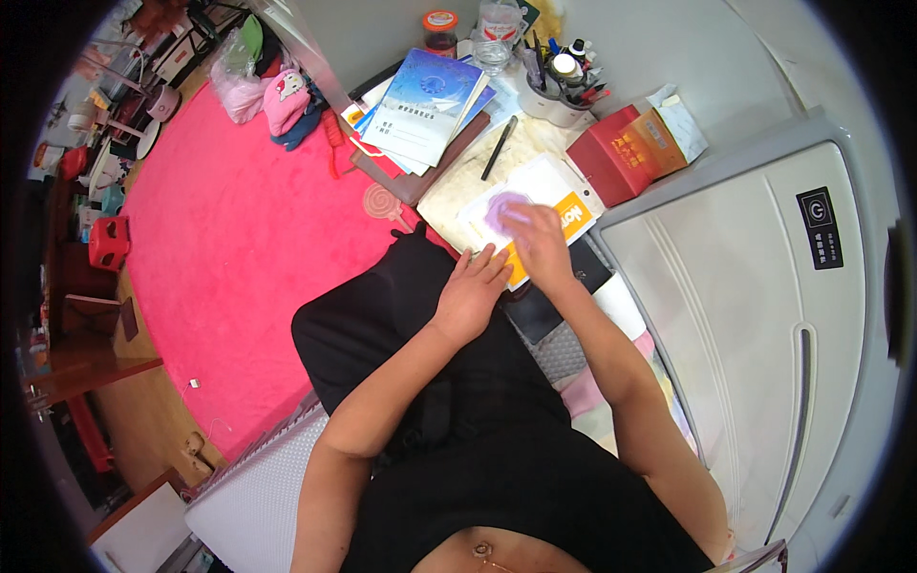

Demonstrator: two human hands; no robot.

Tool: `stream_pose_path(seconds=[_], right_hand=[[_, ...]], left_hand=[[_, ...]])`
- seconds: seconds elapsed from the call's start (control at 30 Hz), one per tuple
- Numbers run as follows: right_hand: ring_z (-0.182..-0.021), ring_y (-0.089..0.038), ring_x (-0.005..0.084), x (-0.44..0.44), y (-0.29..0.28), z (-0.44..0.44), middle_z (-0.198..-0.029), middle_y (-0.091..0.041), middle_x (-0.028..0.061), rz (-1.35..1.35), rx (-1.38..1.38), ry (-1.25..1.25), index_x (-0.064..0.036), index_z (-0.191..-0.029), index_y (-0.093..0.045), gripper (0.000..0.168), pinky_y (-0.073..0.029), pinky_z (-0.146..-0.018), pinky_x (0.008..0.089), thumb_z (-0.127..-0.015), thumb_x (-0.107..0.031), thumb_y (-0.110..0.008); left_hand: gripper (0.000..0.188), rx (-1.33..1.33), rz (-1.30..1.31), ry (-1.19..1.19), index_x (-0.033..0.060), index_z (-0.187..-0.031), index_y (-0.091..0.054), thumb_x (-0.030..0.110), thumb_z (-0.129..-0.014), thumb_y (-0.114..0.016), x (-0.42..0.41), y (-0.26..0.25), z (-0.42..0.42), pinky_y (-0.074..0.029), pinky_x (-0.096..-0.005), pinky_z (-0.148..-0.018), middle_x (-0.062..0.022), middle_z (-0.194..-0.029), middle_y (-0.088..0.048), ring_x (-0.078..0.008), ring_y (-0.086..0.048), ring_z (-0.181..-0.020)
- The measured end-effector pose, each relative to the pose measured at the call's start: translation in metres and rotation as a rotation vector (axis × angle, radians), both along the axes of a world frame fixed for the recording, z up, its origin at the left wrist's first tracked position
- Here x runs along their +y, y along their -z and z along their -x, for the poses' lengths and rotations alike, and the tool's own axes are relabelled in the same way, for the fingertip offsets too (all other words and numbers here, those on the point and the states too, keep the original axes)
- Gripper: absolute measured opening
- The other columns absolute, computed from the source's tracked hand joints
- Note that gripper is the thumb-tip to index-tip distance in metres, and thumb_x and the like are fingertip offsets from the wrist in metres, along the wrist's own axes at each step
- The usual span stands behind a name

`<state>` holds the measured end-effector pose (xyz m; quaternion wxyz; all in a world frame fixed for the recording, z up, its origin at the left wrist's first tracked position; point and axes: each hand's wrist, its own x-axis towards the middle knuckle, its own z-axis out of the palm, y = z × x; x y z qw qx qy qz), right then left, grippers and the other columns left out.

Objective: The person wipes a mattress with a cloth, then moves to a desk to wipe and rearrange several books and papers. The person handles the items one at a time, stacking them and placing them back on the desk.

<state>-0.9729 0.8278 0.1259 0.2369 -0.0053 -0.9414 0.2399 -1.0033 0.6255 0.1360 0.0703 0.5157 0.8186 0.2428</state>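
Note:
A white and orange flat package [541, 179] with printed writing lies at the near edge of a small marble-patterned table [448, 204]. My left hand [473, 290] rests flat on its lower left edge, fingers apart. Over the package is my right hand [536, 233], fingers bent at a round purple patch [507, 209]; whether they grip anything cannot be made out. Beyond the package lies a black pen [499, 148]. Notebooks with a blue and white cover [430, 104] are stacked on a brown folder [458, 147] at the table's left.
A pen holder [548, 104] filled with pens, a red box [609, 154], a plastic bottle [494, 39] and a red-lidded jar [440, 32] stand along the table's back. At right is a large pale panel [745, 286]. A pink rug [243, 251] covers the floor at left.

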Motion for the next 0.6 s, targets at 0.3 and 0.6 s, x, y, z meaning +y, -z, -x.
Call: stream_pose_path(seconds=[0.3,0.6], right_hand=[[-0.105,-0.060,0.0314,0.000,0.002,-0.007,-0.115,-0.067,0.0090,0.150,0.110,0.066,-0.011,-0.108,-0.073,0.036,-0.049,-0.093,0.0395,-0.073,-0.002,-0.067],[-0.103,-0.060,0.0322,0.002,-0.001,-0.006,-0.115,-0.067,0.0091,0.126,0.105,0.044,-0.010,-0.107,-0.072,0.034,-0.049,-0.092,0.0403,-0.073,-0.003,-0.068]], left_hand=[[0.031,-0.155,-0.349,-0.417,-0.0028,-0.109,-0.065,-0.005,-0.080,-0.057,0.007,-0.002,0.067,-0.050,-0.0451,-0.093,-0.0242,-0.109,-0.064,-0.0407,-0.061,-0.103],[0.030,-0.561,-0.133,-0.618,-0.0045,-0.108,-0.065,0.016,-0.086,-0.070,0.023,0.025,0.114,-0.055,-0.0374,-0.068,-0.0174,-0.086,-0.072,-0.0260,-0.070,-0.076]])
